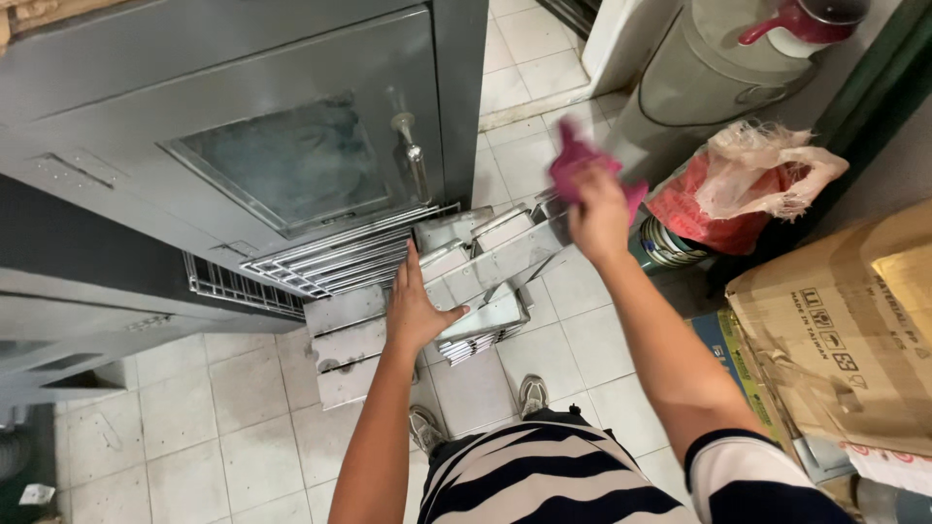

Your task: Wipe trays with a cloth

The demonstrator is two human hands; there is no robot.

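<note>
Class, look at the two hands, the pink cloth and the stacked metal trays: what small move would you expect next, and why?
Probably a wipe along the long metal tray. The right hand presses a bunched pink cloth at that tray's far end, while the left hand lies flat on the stacked trays, steadying them. Drawing the cloth toward the body looks likeliest.

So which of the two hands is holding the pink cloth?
The right hand, raised by the metal trays' far end, grips the pink cloth. The left hand lies flat on the trays, holding nothing.
</note>
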